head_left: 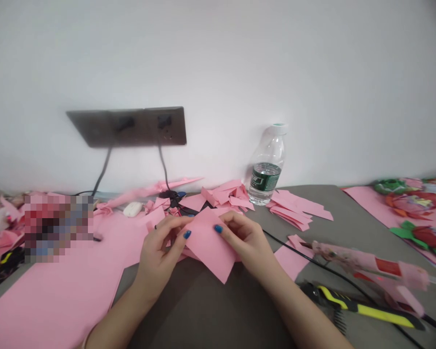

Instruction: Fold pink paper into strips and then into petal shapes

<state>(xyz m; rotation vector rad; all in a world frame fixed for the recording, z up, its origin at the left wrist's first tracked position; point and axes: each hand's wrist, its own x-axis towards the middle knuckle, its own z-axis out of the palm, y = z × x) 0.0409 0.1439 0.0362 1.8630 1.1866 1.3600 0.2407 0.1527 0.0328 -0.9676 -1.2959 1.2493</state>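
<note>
A folded piece of pink paper (209, 247) is pinched between my left hand (162, 247) and my right hand (245, 240), its pointed corner hanging toward me. The fingertips of both hands press on its upper face, and their blue-painted nails show. Just beyond the hands lie several cut pink paper pieces (227, 196), and more lie in a stack (290, 208) to the right. A large pink paper sheet (58, 300) spreads out beneath and left of my left hand. A black cable (294, 249) runs past my right hand.
A hot glue gun (366, 261) and a yellow-and-black tool (363, 305) lie at the right on a grey table (203, 310). A plastic water bottle (267, 167) stands by the wall socket panel (127, 127). Paper flowers (414, 203) lie far right; a blurred patch covers the left.
</note>
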